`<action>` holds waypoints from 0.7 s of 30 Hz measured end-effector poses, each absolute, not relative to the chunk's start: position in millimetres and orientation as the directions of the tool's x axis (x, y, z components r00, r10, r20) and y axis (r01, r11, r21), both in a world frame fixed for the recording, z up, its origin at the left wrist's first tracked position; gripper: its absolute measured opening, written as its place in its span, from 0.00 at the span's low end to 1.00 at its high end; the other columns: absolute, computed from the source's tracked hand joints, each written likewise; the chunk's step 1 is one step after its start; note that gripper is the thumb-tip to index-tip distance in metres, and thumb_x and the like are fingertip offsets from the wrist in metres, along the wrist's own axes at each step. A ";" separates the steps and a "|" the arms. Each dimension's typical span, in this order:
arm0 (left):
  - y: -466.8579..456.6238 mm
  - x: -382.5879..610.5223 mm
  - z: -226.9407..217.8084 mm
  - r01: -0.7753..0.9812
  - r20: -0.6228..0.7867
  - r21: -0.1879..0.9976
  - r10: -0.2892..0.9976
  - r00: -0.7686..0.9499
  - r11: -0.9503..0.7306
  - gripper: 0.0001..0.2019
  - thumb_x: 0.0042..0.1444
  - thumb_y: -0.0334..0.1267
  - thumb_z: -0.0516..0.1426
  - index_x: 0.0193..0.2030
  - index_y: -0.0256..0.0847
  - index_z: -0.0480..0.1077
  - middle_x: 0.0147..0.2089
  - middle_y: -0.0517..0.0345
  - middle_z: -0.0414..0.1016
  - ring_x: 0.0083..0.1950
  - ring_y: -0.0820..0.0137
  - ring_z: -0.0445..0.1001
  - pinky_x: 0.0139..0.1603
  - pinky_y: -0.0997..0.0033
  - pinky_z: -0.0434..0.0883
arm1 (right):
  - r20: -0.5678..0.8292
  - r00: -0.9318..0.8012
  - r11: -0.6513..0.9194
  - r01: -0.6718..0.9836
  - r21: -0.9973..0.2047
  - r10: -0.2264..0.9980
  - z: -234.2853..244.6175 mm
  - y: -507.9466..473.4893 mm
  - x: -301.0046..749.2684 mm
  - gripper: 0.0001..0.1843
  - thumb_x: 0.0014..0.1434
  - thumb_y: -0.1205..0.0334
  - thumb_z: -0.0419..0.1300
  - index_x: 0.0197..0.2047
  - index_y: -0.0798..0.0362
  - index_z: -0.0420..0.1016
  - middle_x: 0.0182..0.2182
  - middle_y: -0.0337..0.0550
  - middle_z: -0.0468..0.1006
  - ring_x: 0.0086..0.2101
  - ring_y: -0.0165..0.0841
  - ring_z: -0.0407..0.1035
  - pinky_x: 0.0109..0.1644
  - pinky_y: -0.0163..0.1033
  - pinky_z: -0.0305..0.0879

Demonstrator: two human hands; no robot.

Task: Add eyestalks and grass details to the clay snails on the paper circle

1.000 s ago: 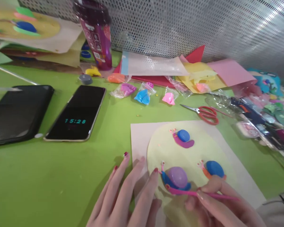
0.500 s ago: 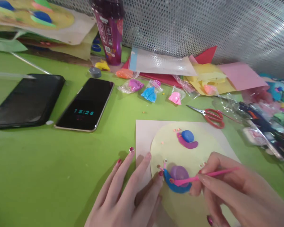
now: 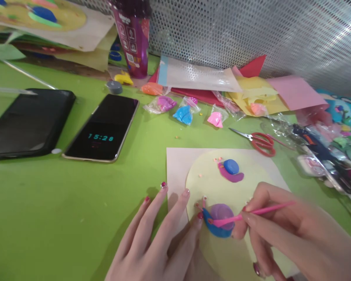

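Note:
Pinched in my right hand (image 3: 269,226) is a thin pink clay modelling tool (image 3: 231,220). Its tip meets a small orange dab on the blue body of a clay snail (image 3: 218,229), which has a purple shell (image 3: 222,214). My left hand (image 3: 158,238) lies spread over the left edge of the sheet, fingers apart. One painted nail reaches the snail's head. Above it on the pale yellow round paper (image 3: 204,171) sits a second snail with a magenta body (image 3: 231,177) and a blue shell (image 3: 231,166).
Red-handled scissors (image 3: 261,143) lie beyond the paper. Behind are clay packets such as a blue one (image 3: 183,114). A phone (image 3: 103,128), a black case-like slab (image 3: 32,123) and a purple cup (image 3: 134,43) stand to the left and back. A perforated metal panel (image 3: 222,31) closes the rear.
The view has shifted slightly. My right hand has moved a little left and up, with the pink tool's tip staying on the blue snail. My left hand keeps its place.

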State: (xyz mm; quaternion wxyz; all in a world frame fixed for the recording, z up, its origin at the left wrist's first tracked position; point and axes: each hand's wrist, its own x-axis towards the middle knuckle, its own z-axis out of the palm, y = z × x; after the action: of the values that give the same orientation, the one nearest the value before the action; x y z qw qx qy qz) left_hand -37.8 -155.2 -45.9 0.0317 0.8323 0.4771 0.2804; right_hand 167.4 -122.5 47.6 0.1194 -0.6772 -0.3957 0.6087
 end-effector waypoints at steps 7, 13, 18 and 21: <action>-153.9 -38.0 -44.6 0.758 0.442 0.326 0.800 0.406 -0.565 0.13 0.61 0.37 0.50 0.50 0.51 0.69 0.64 0.65 0.57 0.67 0.60 0.49 0.66 0.62 0.47 | -0.737 -0.071 -0.642 0.439 -0.629 0.673 48.8 -123.8 167.6 0.16 0.56 0.45 0.55 0.30 0.49 0.67 0.13 0.38 0.70 0.15 0.30 0.64 0.20 0.34 0.62; -151.8 -41.9 -45.4 0.726 0.454 0.299 0.762 0.463 -0.619 0.12 0.60 0.39 0.51 0.48 0.48 0.70 0.65 0.62 0.56 0.67 0.58 0.48 0.66 0.61 0.46 | -0.717 -0.040 -0.616 0.479 -0.625 0.696 51.1 -127.1 164.0 0.15 0.56 0.47 0.54 0.29 0.50 0.65 0.13 0.37 0.69 0.16 0.29 0.65 0.19 0.31 0.62; -148.5 -45.3 -46.8 0.714 0.443 0.262 0.738 0.508 -0.649 0.13 0.57 0.37 0.54 0.49 0.48 0.69 0.65 0.59 0.55 0.67 0.55 0.47 0.65 0.59 0.47 | -0.734 -0.014 -0.635 0.491 -0.596 0.679 52.6 -125.0 159.2 0.14 0.55 0.50 0.55 0.29 0.52 0.63 0.13 0.34 0.68 0.14 0.24 0.61 0.17 0.26 0.58; -147.7 -47.0 -48.4 0.696 0.456 0.222 0.703 0.545 -0.683 0.13 0.55 0.39 0.55 0.48 0.47 0.69 0.65 0.57 0.55 0.67 0.54 0.48 0.65 0.58 0.47 | -0.730 -0.027 -0.620 0.507 -0.599 0.683 52.7 -123.9 158.9 0.14 0.55 0.49 0.55 0.29 0.51 0.63 0.13 0.33 0.67 0.14 0.24 0.60 0.15 0.24 0.56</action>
State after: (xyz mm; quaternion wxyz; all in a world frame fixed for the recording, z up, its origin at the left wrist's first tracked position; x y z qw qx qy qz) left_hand -47.0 -147.7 -48.4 0.0074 0.8790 0.3978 0.2627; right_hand 158.9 -123.9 52.7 0.0769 -0.6932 -0.4293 0.5739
